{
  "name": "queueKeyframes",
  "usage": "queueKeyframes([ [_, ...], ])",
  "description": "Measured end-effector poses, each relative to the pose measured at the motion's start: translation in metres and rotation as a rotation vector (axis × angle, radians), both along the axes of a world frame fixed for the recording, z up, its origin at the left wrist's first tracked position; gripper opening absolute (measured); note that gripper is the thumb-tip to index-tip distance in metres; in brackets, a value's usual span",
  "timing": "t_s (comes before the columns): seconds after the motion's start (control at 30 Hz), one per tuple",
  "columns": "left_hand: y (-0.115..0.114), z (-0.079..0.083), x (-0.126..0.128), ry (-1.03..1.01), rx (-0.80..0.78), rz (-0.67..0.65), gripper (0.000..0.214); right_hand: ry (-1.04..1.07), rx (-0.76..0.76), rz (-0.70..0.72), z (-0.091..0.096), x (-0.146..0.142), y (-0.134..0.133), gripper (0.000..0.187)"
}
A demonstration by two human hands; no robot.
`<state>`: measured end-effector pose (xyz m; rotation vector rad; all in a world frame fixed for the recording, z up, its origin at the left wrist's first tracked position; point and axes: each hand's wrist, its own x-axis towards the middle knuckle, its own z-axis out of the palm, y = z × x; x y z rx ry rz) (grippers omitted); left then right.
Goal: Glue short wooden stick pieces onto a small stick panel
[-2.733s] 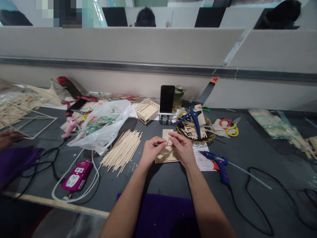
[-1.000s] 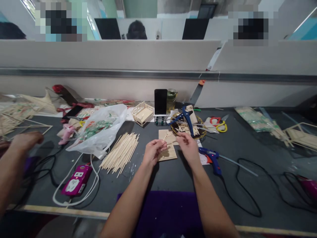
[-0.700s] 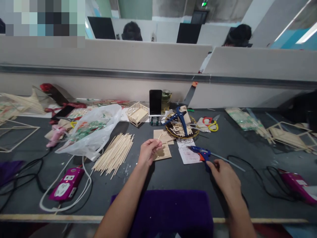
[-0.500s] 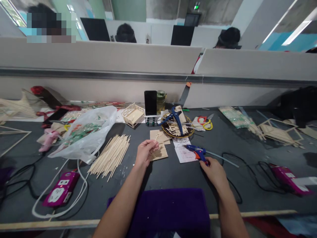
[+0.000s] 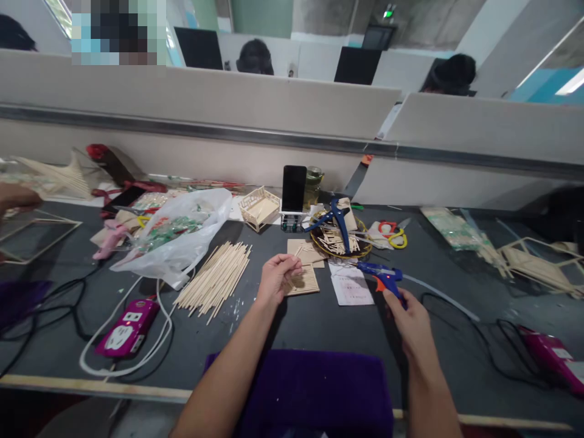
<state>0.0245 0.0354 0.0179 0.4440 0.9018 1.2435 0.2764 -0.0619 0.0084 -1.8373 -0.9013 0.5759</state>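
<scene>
Pinching apparently a small wooden piece [image 5: 299, 262] in the left hand [image 5: 278, 280], by a slatted panel [image 5: 310, 283] at six o'clock; gripping a blue glue gun [image 5: 382, 272] in the right hand [image 5: 413, 316] at four. Seemingly partway along, with the panel formed, yet with many loose sticks [image 5: 216, 277] unused at eight.

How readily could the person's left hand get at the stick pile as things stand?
Probably yes: only speckled tabletop separates the left hand from the stick pile, though its fingers seem to be pinching something small.
</scene>
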Motion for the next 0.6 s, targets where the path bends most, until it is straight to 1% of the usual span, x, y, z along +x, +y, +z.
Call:
queueKeyframes([
  [0.07, 0.000, 0.000, 0.000, -0.007, 0.001, 0.009, 0.026, 0.225, 0.034, 0.081, 0.017, -0.013, 0.002, 0.041],
  [0.13, 0.000, 0.000, -0.001, -0.016, -0.005, 0.012, 0.026, 0.353, 0.098, 0.148, 0.033, -0.030, 0.006, 0.044],
  [0.2, 0.001, 0.001, -0.001, -0.023, -0.007, 0.015, 0.025, 0.386, 0.178, 0.200, 0.046, -0.048, 0.013, 0.045],
  [0.27, 0.001, 0.001, -0.002, -0.026, -0.006, 0.028, 0.025, 0.373, 0.226, 0.291, 0.052, -0.066, 0.022, 0.037],
  [0.33, 0.001, 0.001, -0.002, -0.022, -0.007, 0.056, 0.025, 0.311, 0.226, 0.345, 0.050, -0.081, 0.031, 0.032],
  [0.43, 0.002, 0.001, -0.004, 0.004, 0.000, 0.096, 0.023, 0.165, 0.183, 0.364, 0.039, -0.097, 0.040, 0.031],
  [0.6, 0.003, -0.001, -0.004, 0.042, 0.025, 0.147, 0.022, 0.049, 0.159, 0.388, 0.020, -0.105, 0.044, 0.032],
])
